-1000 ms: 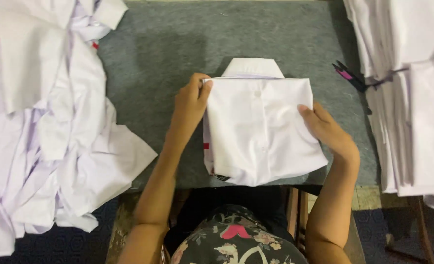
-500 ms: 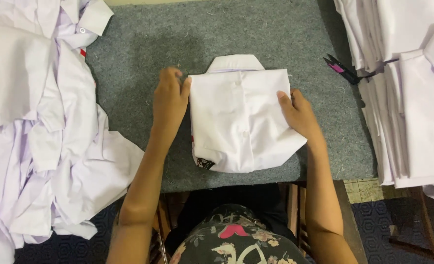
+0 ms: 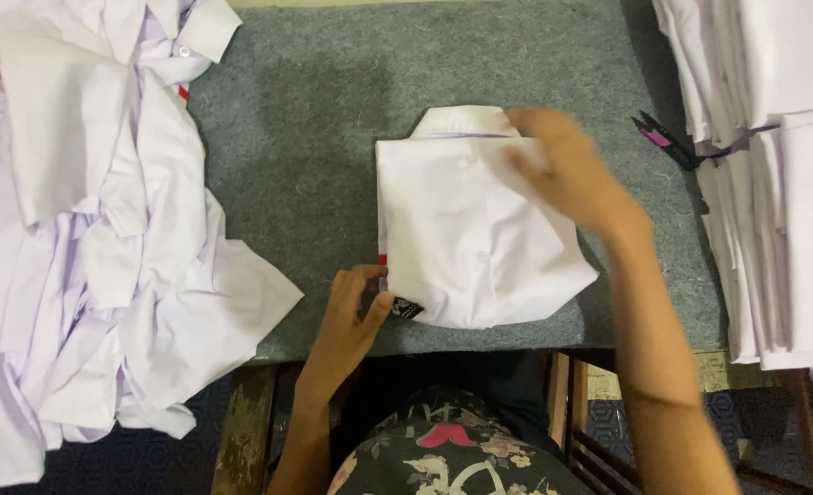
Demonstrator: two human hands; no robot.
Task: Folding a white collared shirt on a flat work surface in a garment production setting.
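While the folded white cotton shirt [image 3: 475, 229] lies collar-up near the middle of the grey felt-covered table [image 3: 306, 137], both hands are on it — the left hand [image 3: 356, 316] at the shirt's lower left corner, the right hand [image 3: 567, 174] over its upper right part. Left fingers are curled, with the thumb pinching the corner edge beside a small dark tag [image 3: 405, 309]. Motion blurs the right hand, which lies flattish on the cloth with fingers loosely spread; whether it grips any fabric cannot be told. Left of the shirt sprawls a loose heap of unfolded white shirts [image 3: 86, 238]; right of it stands a stack of folded white shirts [image 3: 782, 183], with black-and-pink snips [image 3: 665, 139] between.
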